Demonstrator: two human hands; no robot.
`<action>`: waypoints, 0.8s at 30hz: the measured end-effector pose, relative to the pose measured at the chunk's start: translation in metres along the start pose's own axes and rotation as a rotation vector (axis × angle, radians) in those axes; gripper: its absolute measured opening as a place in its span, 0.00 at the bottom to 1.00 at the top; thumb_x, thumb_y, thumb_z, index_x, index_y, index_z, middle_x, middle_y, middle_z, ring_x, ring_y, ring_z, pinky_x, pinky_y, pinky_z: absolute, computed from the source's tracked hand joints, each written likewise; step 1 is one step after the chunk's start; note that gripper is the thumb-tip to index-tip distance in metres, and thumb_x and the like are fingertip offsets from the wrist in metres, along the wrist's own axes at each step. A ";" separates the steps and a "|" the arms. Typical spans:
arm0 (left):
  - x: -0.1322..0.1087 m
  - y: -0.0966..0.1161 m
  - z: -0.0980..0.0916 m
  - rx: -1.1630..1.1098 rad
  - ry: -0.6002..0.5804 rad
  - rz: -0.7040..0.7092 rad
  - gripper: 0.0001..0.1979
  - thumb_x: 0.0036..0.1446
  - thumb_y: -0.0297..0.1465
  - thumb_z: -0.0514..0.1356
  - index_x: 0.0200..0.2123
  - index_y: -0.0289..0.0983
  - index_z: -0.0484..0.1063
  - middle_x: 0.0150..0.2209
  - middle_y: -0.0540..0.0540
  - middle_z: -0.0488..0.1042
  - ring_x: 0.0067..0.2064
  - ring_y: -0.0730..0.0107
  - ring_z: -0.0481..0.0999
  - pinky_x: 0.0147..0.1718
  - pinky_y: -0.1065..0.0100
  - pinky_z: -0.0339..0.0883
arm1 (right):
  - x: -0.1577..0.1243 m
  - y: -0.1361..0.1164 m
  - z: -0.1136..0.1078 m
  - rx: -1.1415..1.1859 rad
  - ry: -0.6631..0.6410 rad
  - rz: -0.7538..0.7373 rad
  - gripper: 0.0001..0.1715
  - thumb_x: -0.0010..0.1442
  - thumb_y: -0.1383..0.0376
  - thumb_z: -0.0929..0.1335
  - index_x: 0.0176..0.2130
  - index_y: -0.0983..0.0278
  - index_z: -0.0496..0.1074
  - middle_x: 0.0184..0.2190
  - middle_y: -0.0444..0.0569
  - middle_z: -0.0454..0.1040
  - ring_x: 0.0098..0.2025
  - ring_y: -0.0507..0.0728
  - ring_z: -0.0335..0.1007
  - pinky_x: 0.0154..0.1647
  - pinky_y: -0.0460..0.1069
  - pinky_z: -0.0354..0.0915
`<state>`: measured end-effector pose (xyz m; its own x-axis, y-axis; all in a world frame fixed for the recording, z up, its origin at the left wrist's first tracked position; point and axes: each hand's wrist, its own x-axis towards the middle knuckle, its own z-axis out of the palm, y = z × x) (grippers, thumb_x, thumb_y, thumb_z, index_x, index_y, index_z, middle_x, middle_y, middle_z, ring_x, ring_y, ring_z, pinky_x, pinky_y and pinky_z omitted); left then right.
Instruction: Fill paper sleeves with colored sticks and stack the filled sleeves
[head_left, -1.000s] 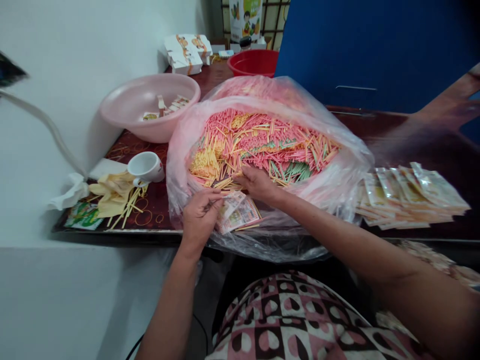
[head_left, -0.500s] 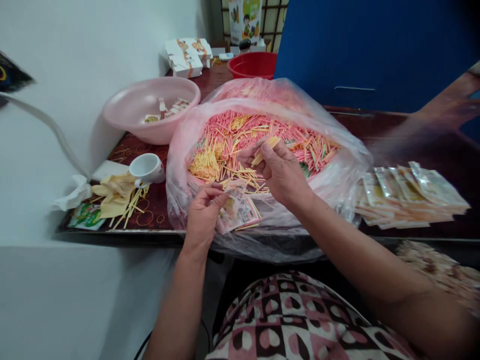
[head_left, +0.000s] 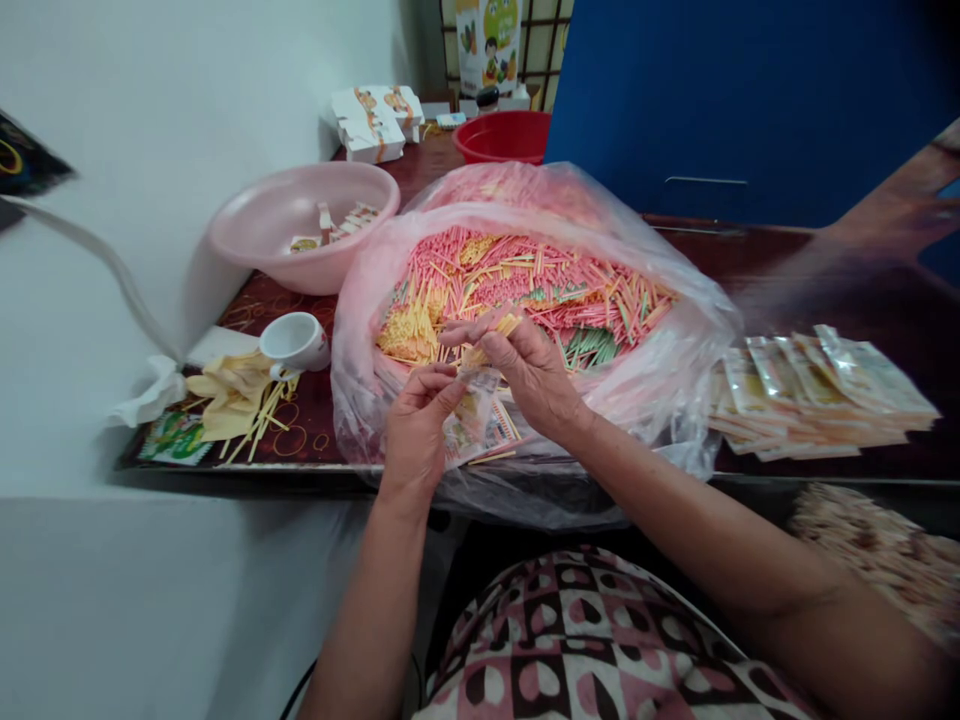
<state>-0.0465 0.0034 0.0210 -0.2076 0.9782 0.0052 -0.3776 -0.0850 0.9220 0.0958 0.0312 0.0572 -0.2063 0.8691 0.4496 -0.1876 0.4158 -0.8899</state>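
Between thumb and fingers, my left hand (head_left: 422, 425) pinches the upper edge of a small clear printed packet (head_left: 471, 425). My right hand (head_left: 536, 375) is closed around a small bundle of thin yellow sticks (head_left: 484, 345), its lower end at the packet's top. Whether the sticks are inside the packet's mouth I cannot tell. Both hands are over the front of a large clear plastic bag (head_left: 675, 370), which lies open and is full of pink, yellow and green sticks (head_left: 517, 262). A few yellow sticks lie under the packet.
Left of the bag stand a pink basin (head_left: 255, 235) with small packets inside, a white cup (head_left: 294, 340) and loose yellow sticks (head_left: 259, 420). At right lies a pile of filled packets (head_left: 825, 395). Behind are a red basin (head_left: 502, 135) and a blue panel (head_left: 675, 100).
My right hand has come down and left with the yellow sticks, from above the bag to the packet's top. My left hand keeps hold of the packet, nearly in place.
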 end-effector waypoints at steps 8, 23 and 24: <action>0.000 -0.009 -0.001 -0.007 -0.003 -0.019 0.15 0.40 0.35 0.79 0.26 0.38 0.78 0.40 0.48 0.77 0.43 0.69 0.76 0.47 0.66 0.70 | -0.006 0.008 -0.009 -0.045 -0.059 0.139 0.23 0.68 0.46 0.68 0.53 0.57 0.76 0.55 0.50 0.79 0.60 0.59 0.73 0.64 0.59 0.67; 0.005 -0.006 -0.017 -0.089 0.174 0.002 0.21 0.39 0.37 0.80 0.29 0.38 0.73 0.27 0.56 0.76 0.29 0.78 0.75 0.33 0.74 0.70 | 0.024 0.021 -0.044 -0.973 -0.229 0.408 0.18 0.69 0.61 0.65 0.37 0.65 0.82 0.33 0.50 0.81 0.37 0.57 0.77 0.41 0.49 0.66; 0.005 -0.007 -0.017 -0.084 0.176 -0.005 0.21 0.38 0.38 0.80 0.29 0.38 0.73 0.26 0.56 0.76 0.28 0.78 0.75 0.32 0.75 0.70 | 0.024 0.026 -0.043 -1.119 -0.318 0.429 0.17 0.68 0.62 0.65 0.37 0.65 0.83 0.35 0.52 0.82 0.39 0.58 0.77 0.41 0.49 0.66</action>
<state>-0.0603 0.0056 0.0082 -0.3571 0.9311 -0.0743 -0.4516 -0.1025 0.8863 0.1272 0.0744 0.0421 -0.3017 0.9528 -0.0349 0.8431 0.2495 -0.4763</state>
